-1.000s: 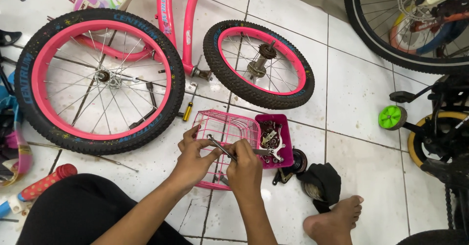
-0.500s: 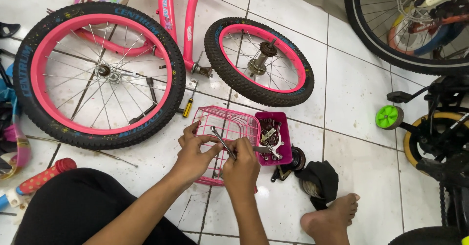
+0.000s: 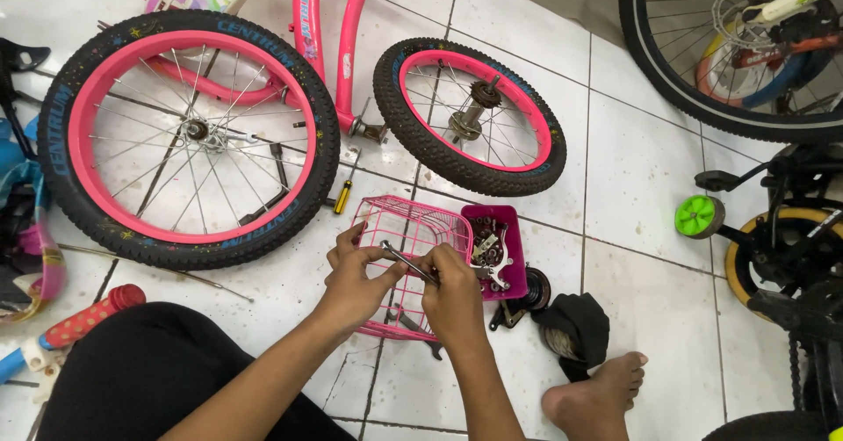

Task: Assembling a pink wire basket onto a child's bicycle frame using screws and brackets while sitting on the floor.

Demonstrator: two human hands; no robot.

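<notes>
Both hands (image 3: 404,287) gripping metal rod (image 3: 409,263), above pink wire basket (image 3: 439,226)

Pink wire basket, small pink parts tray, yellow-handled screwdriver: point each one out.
Pink wire basket (image 3: 439,221): head view, on its upper rim wires.
Small pink parts tray (image 3: 516,252): head view, on its right wall.
Yellow-handled screwdriver (image 3: 343,197): head view, on the yellow handle.

2 pink-rimmed wheels (image 3: 189,138), green wheel (image 3: 699,216)
</notes>
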